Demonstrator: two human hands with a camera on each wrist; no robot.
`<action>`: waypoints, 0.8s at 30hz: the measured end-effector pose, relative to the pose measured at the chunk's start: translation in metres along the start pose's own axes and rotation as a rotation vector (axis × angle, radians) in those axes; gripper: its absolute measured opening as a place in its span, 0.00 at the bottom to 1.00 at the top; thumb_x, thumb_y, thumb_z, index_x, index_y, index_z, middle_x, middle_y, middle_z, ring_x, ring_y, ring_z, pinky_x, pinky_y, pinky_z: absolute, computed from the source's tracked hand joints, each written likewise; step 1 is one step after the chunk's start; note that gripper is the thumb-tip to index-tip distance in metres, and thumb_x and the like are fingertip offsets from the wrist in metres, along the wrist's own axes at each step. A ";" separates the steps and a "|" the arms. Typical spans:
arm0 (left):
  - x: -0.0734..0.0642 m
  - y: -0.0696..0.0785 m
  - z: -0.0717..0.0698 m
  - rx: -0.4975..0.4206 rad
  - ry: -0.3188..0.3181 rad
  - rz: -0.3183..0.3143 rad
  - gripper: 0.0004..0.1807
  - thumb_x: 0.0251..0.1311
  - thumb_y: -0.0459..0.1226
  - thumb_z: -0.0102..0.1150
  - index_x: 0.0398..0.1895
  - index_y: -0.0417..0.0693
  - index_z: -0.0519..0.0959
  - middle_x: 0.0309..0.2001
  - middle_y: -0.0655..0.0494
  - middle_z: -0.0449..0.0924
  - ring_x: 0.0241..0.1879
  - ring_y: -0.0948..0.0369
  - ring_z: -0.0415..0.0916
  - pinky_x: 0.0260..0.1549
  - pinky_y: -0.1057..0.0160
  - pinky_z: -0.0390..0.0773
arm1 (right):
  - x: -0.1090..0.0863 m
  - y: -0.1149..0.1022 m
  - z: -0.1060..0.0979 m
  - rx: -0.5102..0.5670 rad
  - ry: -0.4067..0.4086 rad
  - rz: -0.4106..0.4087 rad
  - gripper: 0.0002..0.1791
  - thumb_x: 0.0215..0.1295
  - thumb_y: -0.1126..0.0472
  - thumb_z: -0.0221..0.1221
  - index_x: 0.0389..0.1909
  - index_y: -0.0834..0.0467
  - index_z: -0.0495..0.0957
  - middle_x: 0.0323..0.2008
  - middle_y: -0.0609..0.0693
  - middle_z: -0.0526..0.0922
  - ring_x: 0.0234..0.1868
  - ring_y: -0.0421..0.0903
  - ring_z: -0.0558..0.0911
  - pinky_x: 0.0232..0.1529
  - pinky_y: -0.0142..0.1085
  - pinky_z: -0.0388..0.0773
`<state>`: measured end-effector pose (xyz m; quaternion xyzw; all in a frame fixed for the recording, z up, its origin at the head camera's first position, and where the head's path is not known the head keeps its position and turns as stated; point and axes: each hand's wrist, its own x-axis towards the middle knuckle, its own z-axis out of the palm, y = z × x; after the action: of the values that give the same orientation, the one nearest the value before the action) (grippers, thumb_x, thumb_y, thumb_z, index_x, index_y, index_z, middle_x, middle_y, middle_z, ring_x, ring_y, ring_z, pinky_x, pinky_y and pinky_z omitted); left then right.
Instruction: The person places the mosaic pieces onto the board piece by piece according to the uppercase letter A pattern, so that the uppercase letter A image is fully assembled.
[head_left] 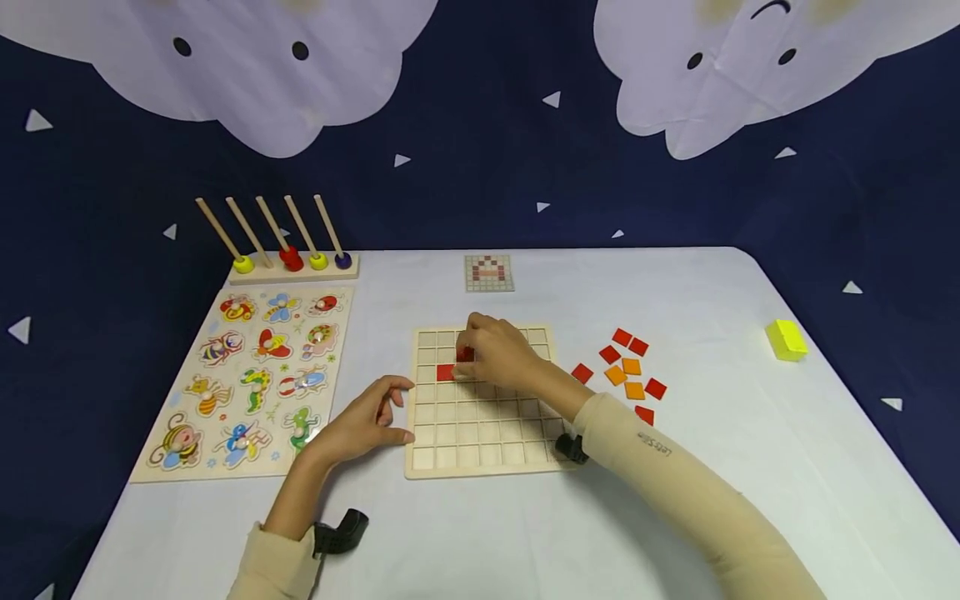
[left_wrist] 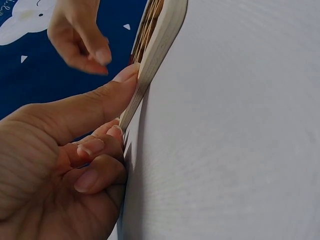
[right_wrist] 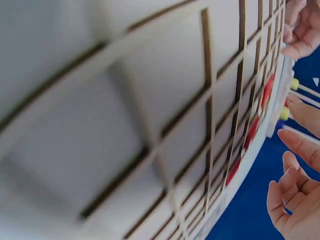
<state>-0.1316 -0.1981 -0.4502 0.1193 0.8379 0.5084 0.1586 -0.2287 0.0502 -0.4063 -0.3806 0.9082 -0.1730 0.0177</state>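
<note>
Navy backdrop [head_left: 480, 196] with two pale clouds closes off the far side of a white table [head_left: 450, 542]. To the left lies a puzzle [head_left: 217, 468] of twelve bug pieces, seemingly parked out of the working area. Grid board [head_left: 480, 433] sits centrally, within reach of both hands. Behind the puzzle, a peg stand [head_left: 262, 276] has five pegs, four carrying beads. One left hand [head_left: 367, 425], fingers loosely bent, touches the board's left edge, probably to steady it; the right hand [head_left: 491, 350] hovers over the upper rows, loosely bent, nothing visibly gripped. One card [head_left: 489, 273] lies beyond, likely for viewing. One yellow block [head_left: 786, 340] stands far right. Six red tiles [head_left: 656, 389] and three orange tiles [head_left: 634, 390] lie right of the board, handy for picking; the right wrist view shows three red patches on it.
</note>
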 end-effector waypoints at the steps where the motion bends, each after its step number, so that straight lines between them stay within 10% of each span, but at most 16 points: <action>1: 0.000 0.000 0.000 -0.004 0.001 0.002 0.39 0.49 0.32 0.75 0.64 0.37 0.65 0.44 0.46 0.66 0.29 0.63 0.60 0.29 0.67 0.64 | -0.004 0.003 -0.004 -0.001 0.010 0.005 0.18 0.58 0.49 0.71 0.41 0.58 0.86 0.36 0.49 0.76 0.30 0.42 0.72 0.36 0.37 0.72; 24: 0.000 -0.001 -0.001 -0.019 -0.013 0.026 0.39 0.49 0.31 0.74 0.64 0.35 0.64 0.44 0.46 0.65 0.29 0.64 0.61 0.29 0.68 0.65 | -0.108 0.089 -0.036 -0.092 0.038 0.299 0.21 0.49 0.49 0.75 0.36 0.61 0.86 0.38 0.54 0.78 0.36 0.49 0.77 0.39 0.47 0.76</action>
<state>-0.1319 -0.1998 -0.4504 0.1319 0.8304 0.5176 0.1585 -0.2194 0.1943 -0.4125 -0.2381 0.9619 -0.1339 0.0086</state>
